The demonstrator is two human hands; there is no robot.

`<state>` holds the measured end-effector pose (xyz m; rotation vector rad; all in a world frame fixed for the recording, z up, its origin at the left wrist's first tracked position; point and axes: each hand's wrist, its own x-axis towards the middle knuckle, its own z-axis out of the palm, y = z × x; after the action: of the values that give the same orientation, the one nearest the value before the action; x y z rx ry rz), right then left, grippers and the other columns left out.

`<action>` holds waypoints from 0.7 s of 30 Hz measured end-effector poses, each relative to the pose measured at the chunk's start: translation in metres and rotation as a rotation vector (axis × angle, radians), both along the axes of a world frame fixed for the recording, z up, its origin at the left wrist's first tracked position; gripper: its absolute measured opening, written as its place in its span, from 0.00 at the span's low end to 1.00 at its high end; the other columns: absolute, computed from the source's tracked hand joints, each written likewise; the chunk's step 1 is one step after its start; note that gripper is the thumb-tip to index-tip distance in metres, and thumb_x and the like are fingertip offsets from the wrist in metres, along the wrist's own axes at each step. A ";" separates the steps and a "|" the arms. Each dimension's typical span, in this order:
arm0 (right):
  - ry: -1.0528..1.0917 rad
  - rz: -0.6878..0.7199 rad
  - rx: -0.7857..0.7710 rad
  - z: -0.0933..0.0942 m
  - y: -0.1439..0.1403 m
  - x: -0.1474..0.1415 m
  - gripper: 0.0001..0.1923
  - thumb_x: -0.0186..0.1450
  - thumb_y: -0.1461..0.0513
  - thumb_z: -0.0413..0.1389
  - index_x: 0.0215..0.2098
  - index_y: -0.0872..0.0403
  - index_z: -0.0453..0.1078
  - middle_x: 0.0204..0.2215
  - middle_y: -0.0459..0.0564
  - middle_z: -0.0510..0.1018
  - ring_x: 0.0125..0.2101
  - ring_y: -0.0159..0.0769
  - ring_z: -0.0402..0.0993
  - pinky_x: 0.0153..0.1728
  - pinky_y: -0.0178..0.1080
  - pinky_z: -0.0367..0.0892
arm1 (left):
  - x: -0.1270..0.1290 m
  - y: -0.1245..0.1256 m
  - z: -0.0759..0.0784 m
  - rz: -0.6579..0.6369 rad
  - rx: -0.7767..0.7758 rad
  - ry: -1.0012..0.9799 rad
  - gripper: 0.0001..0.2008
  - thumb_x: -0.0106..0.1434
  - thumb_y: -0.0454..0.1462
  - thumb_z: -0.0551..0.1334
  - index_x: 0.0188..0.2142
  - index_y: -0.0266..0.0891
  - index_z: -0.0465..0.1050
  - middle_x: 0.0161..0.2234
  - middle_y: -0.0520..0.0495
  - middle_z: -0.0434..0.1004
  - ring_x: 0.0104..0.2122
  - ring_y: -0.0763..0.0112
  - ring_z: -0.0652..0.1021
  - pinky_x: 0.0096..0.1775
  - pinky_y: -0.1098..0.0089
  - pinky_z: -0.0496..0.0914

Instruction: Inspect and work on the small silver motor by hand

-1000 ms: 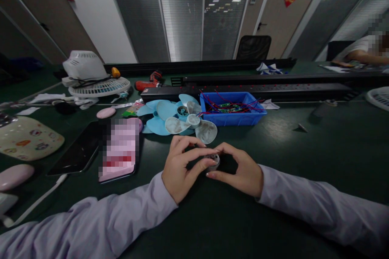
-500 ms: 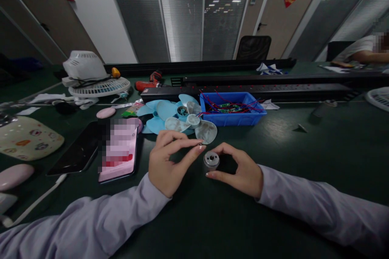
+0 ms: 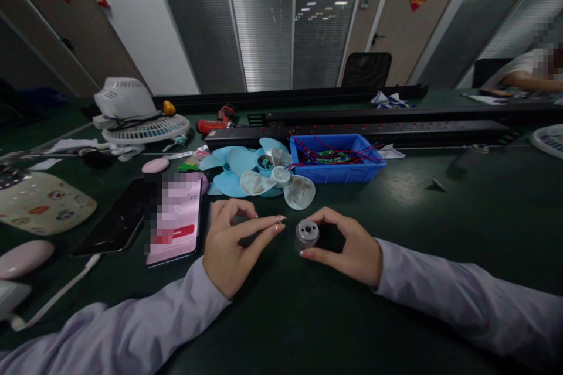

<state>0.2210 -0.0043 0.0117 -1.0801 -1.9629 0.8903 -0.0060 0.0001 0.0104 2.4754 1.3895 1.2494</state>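
Note:
Between the thumb and fingers of my right hand (image 3: 347, 246) stands a small silver metal cylinder (image 3: 307, 235), upright on the dark green table. Its round top face has a centre hole and smaller holes beside it. My left hand (image 3: 237, 243) is to the left of the cylinder and apart from it. The thumb and index fingertips there are pinched around something tiny, too small to name. Beyond my hands lie light blue fan blades (image 3: 229, 167) and a greyish fan blade (image 3: 299, 192).
A blue bin (image 3: 338, 173) holds circuit boards and red wires. Two phones, one pink-screened (image 3: 182, 234), one dark (image 3: 112, 222), lie at left. Behind are a white fan (image 3: 127, 99), a red-black drill (image 3: 217, 120) and a black bar (image 3: 396, 132). Another person (image 3: 523, 73) sits far right.
My left hand has drawn back to the left and slightly down, away from the cylinder, fingertips still pinched. My right hand stays around the cylinder.

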 end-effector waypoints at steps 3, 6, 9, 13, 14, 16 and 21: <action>-0.003 0.009 0.008 -0.001 0.000 0.000 0.17 0.54 0.60 0.66 0.38 0.54 0.69 0.34 0.47 0.77 0.35 0.36 0.75 0.38 0.40 0.69 | 0.019 0.000 0.004 -0.027 0.034 -0.118 0.08 0.60 0.36 0.64 0.39 0.49 0.79 0.34 0.49 0.67 0.38 0.65 0.68 0.36 0.65 0.63; -0.003 0.016 0.032 -0.003 0.000 0.001 0.16 0.54 0.59 0.66 0.38 0.54 0.69 0.33 0.46 0.76 0.35 0.36 0.74 0.38 0.39 0.68 | 0.033 -0.001 0.003 -0.074 0.031 -0.155 0.08 0.60 0.36 0.64 0.39 0.48 0.79 0.34 0.49 0.68 0.38 0.65 0.68 0.39 0.64 0.64; -0.008 0.007 0.061 -0.004 0.000 0.001 0.16 0.54 0.59 0.66 0.38 0.54 0.68 0.32 0.46 0.76 0.35 0.35 0.73 0.37 0.39 0.68 | 0.040 -0.001 0.004 -0.094 0.012 -0.166 0.08 0.60 0.36 0.64 0.39 0.47 0.79 0.34 0.48 0.69 0.39 0.65 0.69 0.40 0.63 0.64; -0.011 0.006 0.058 -0.004 0.001 0.001 0.15 0.54 0.60 0.66 0.37 0.54 0.68 0.32 0.45 0.75 0.34 0.35 0.73 0.37 0.38 0.67 | 0.042 -0.001 0.005 -0.110 -0.016 -0.184 0.07 0.60 0.37 0.64 0.38 0.47 0.79 0.34 0.48 0.69 0.38 0.65 0.69 0.38 0.64 0.65; -0.010 0.007 0.055 -0.003 0.001 0.001 0.15 0.54 0.60 0.66 0.37 0.54 0.68 0.32 0.45 0.75 0.34 0.35 0.73 0.37 0.38 0.67 | 0.041 -0.001 0.005 -0.117 -0.019 -0.195 0.07 0.60 0.37 0.64 0.38 0.47 0.79 0.33 0.48 0.69 0.38 0.65 0.69 0.37 0.64 0.65; -0.002 0.010 0.050 -0.003 0.000 0.000 0.15 0.54 0.60 0.66 0.37 0.54 0.68 0.32 0.45 0.75 0.35 0.35 0.74 0.37 0.38 0.68 | 0.041 -0.002 0.005 -0.135 -0.018 -0.219 0.07 0.60 0.36 0.64 0.37 0.46 0.79 0.32 0.48 0.69 0.37 0.66 0.69 0.36 0.65 0.65; 0.015 0.013 0.050 -0.004 0.000 0.000 0.16 0.54 0.60 0.66 0.38 0.54 0.68 0.32 0.45 0.76 0.34 0.35 0.74 0.37 0.38 0.68 | 0.042 -0.001 0.003 -0.161 -0.033 -0.207 0.07 0.60 0.36 0.64 0.38 0.46 0.79 0.33 0.48 0.69 0.38 0.65 0.69 0.39 0.64 0.65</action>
<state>0.2211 -0.0044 0.0079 -1.0303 -1.9717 0.8491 0.0361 -0.0011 0.0137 2.3053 1.1296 1.3871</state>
